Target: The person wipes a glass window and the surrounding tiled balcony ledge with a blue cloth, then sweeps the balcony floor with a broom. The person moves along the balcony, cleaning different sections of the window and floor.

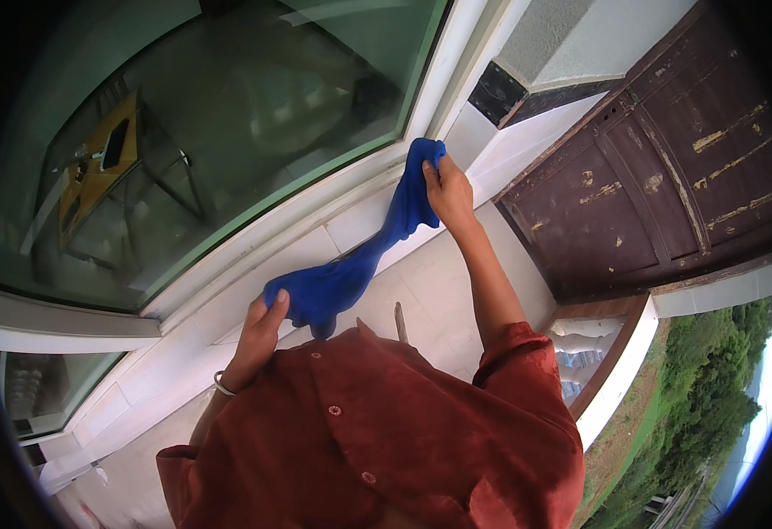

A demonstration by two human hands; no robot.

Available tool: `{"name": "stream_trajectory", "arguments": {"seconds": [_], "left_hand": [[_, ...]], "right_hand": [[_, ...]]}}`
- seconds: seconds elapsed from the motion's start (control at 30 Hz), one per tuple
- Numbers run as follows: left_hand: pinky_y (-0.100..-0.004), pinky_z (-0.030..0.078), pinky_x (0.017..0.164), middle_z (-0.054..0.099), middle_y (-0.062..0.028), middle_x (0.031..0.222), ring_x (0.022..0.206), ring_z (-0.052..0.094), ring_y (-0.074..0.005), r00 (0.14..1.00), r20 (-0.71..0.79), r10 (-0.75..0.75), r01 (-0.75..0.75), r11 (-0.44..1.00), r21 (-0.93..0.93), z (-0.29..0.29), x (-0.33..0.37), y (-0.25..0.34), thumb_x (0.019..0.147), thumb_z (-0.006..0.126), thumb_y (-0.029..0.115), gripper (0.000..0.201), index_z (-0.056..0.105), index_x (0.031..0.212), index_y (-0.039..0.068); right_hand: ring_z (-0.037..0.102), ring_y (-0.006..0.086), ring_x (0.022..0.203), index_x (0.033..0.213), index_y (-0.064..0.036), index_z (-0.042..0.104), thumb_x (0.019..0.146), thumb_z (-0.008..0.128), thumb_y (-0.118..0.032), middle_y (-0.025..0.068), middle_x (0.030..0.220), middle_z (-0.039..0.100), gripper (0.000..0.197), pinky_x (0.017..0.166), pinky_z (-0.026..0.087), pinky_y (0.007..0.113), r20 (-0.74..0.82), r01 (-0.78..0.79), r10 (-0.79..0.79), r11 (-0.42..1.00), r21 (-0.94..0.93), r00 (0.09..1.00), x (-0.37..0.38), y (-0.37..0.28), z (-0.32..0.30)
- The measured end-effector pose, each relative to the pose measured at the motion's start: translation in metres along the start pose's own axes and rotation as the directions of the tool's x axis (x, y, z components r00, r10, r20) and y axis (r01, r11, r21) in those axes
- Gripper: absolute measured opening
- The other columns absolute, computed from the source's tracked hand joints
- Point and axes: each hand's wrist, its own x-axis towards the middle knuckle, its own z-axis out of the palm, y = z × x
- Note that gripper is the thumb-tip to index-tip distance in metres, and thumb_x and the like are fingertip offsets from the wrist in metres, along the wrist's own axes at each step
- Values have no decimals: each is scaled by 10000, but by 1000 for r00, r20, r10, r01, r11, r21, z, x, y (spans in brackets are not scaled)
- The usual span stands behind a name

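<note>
A bright blue cloth (364, 256) hangs stretched between my two hands, bunched and sagging a little in the middle. My left hand (262, 331), with a pale bangle on its wrist, grips the lower left end, its thumb on top. Higher up and to the right, my right hand (447, 189) pinches the other end, where the fabric folds over the fingers. Behind the cloth run the white window ledge and the tiled wall below it; from this angle I cannot tell whether the cloth touches them.
A large glass window (253, 132) in a white frame fills the upper left; a wooden table (104, 167) shows through it. At right stands a worn dark brown door (659, 185). A balustrade (619, 370) borders the pale tiled floor (439, 304), with greenery beyond.
</note>
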Motion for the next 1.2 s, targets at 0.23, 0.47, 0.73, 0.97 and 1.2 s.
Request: {"name": "stream_trajectory", "arguments": {"seconds": [0.23,0.47,0.73,0.97,1.2], "left_hand": [[-257,423,772,569,24,916,835,476,-84,999,46,-9,11,999,-46,1,27,-6,1083,480,338,372,626,1135,1],[-255,450,787,631,-4,936,845,529,-83,989,95,-111,118,990,-78,-7,39,-17,1083,475,331,374,634,1150,0],[-285,470,801,649,-28,935,855,559,-110,982,154,-109,123,989,-82,-8,52,-39,1075,481,352,403,633,1139,-15],[-292,467,819,654,-37,957,874,560,-121,988,87,-124,131,988,-86,-9,46,-38,1079,460,339,402,630,1160,-16],[-305,471,873,668,-57,1028,946,585,-132,986,41,-160,162,984,-67,-20,35,-49,1085,451,349,422,617,1220,-15]], "right_hand": [[674,383,781,901,-16,598,899,572,-102,112,987,648,90,646,532,518,90,212,-192,893,-398,977,33,20,47],[672,413,780,799,8,619,831,570,-45,163,1015,675,79,665,535,516,56,111,-97,930,-352,994,33,15,65],[561,88,671,921,-9,735,915,628,-94,-8,771,661,137,592,428,279,343,-449,296,678,583,892,36,43,45],[532,124,623,860,29,683,914,600,-113,40,670,606,174,567,417,321,64,-315,312,889,331,948,15,60,39],[587,334,614,823,-2,617,878,577,-80,181,688,593,104,604,465,422,19,35,-36,996,79,999,15,21,53]]}}
